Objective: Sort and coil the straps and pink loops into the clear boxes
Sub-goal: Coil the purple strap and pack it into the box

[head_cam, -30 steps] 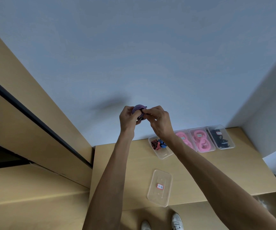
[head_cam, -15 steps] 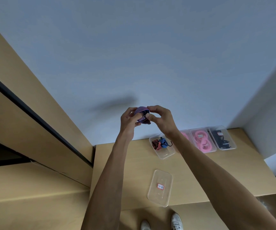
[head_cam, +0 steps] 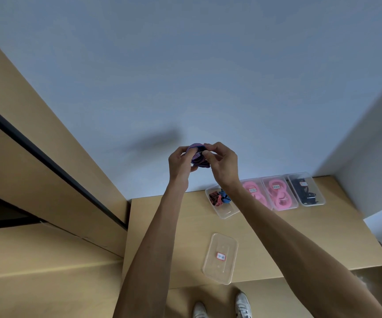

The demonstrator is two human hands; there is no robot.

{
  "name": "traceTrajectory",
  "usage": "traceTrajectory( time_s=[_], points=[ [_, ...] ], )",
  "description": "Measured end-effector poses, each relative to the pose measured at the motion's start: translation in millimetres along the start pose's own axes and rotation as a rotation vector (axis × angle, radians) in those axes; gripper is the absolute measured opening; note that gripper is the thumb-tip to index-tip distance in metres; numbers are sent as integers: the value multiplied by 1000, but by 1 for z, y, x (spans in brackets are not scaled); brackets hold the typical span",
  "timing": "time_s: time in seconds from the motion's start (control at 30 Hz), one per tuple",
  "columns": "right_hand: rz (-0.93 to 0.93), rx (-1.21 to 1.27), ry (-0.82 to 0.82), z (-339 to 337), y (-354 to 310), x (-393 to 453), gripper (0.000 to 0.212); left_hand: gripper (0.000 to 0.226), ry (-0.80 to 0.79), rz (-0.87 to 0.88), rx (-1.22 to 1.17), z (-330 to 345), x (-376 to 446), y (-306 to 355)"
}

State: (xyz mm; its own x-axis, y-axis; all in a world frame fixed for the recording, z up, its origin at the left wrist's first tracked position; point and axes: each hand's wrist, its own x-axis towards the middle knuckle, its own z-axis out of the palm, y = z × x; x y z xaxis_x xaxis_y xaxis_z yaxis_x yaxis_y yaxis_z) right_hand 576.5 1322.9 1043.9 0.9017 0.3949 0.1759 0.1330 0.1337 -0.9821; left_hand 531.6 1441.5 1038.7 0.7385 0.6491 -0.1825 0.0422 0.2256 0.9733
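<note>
Both hands, left [head_cam: 180, 162] and right [head_cam: 222, 164], pinch a coiled purple strap [head_cam: 198, 156] held up above the desk [head_cam: 323, 226]. The lid [head_cam: 219, 258] carries a red-framed label [head_cam: 221, 256], and so do the boxes [head_cam: 279, 192]; none of the writing is legible.

I am standing at a plain indoor workstation, likely an office or storage room. I am facing a bare pale wall [head_cam: 185, 65] above a light wooden desk [head_cam: 300, 237], flanked by matching wooden panelling [head_cam: 36, 157]. Labelled clear plastic boxes [head_cam: 279, 193] are sitting in a row along the desk's far edge.
</note>
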Motion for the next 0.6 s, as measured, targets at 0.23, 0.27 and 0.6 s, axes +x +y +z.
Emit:
traceTrajectory(
  time_s=[0.23,0.27,0.6],
  points=[
    [-93,-298,32,2,6,2,14,11,60,-50,-35,1,0,-1],
    [-76,-327,38,1,6,4,8,11,42,-32,-17,-1,0,-1],
    [27,-47,-57,2,-4,2,16,12,-118,111,14,-11,-8,9]
  ],
)
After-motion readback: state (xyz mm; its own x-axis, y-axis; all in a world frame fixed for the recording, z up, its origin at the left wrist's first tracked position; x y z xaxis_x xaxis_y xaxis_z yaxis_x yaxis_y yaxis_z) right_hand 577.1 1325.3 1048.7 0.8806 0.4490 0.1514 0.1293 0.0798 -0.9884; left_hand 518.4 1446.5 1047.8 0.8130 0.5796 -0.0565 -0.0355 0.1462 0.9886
